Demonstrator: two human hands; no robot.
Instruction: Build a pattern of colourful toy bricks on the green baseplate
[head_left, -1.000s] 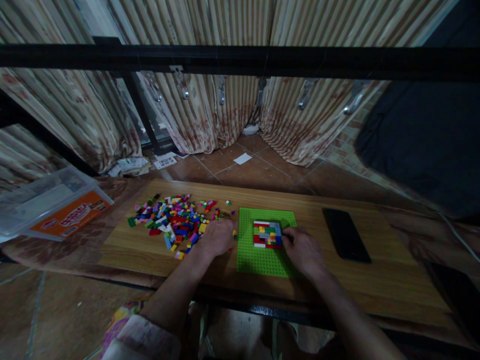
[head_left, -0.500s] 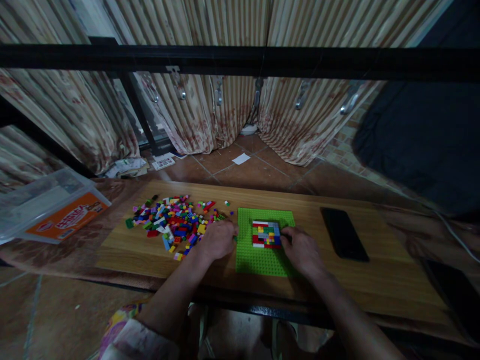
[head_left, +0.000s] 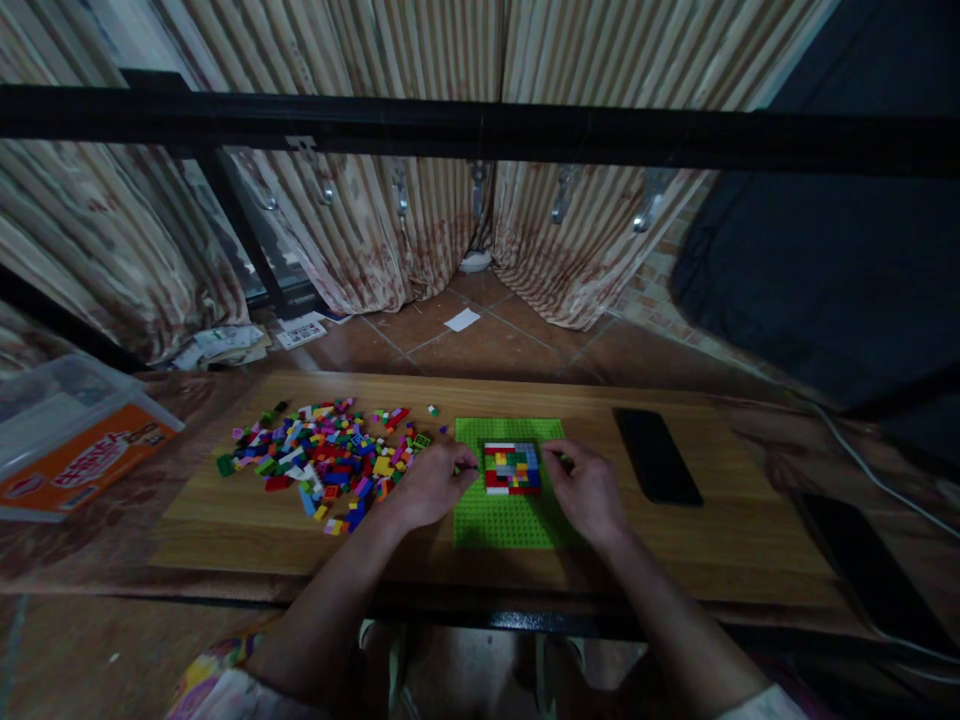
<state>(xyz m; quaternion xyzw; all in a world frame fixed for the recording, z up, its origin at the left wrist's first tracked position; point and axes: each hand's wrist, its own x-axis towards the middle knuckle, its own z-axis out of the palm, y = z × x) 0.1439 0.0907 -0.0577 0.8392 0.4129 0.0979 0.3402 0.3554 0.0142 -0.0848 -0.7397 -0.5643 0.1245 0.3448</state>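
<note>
A person's left hand (head_left: 435, 486) and right hand (head_left: 589, 492), both curled, any pinch indiscernible, are flanking the brick mosaic (head_left: 513, 470) on the green baseplate (head_left: 499, 524), where a stray nudge could dislodge it.

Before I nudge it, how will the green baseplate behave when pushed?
The baseplate lies flat, so it should slide rather than tip. The wood under it looks smooth, so it may slip easily. The low build would likely ride along.

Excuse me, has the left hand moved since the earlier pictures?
Yes. The left hand has moved rightward against the green baseplate: now it reaches over its left edge, while one second ago it was beside it.
</note>
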